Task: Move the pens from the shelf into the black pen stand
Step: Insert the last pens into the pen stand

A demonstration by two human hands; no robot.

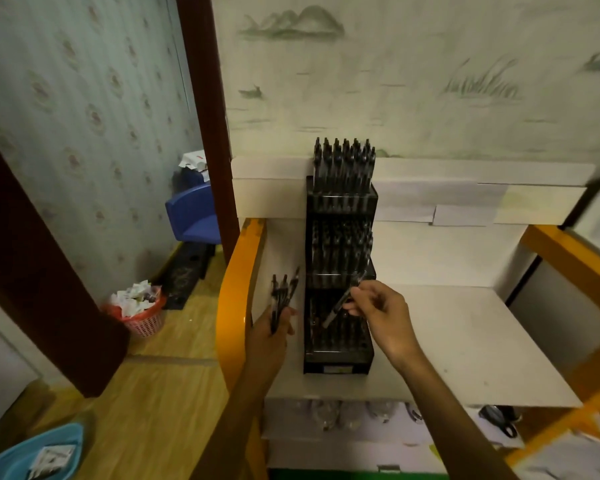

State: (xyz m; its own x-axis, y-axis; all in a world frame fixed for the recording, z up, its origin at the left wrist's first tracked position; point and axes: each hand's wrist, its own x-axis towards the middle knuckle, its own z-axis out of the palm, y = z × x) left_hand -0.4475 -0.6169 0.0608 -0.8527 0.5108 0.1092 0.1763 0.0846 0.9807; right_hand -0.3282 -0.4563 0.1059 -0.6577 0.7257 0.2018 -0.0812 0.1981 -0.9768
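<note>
From the head camera I see my left hand (274, 327) with its grip curled round a bunch of pens (283, 296) beside the black pen stand (338, 271) on the white shelf (465, 334). My right hand (378, 311) pinches one pen (343, 299), tilted over the stand's lowest tier.

Both bare forearms rise from the bottom edge toward the middle of the frame. The left hand (274, 323), left of centre, has its fingers curled in a grip round a bundle of pens (284, 296). The right hand (378, 311), just right of centre, pinches a single pen (343, 299) between thumb and fingertips, wrist bent leftward.
</note>
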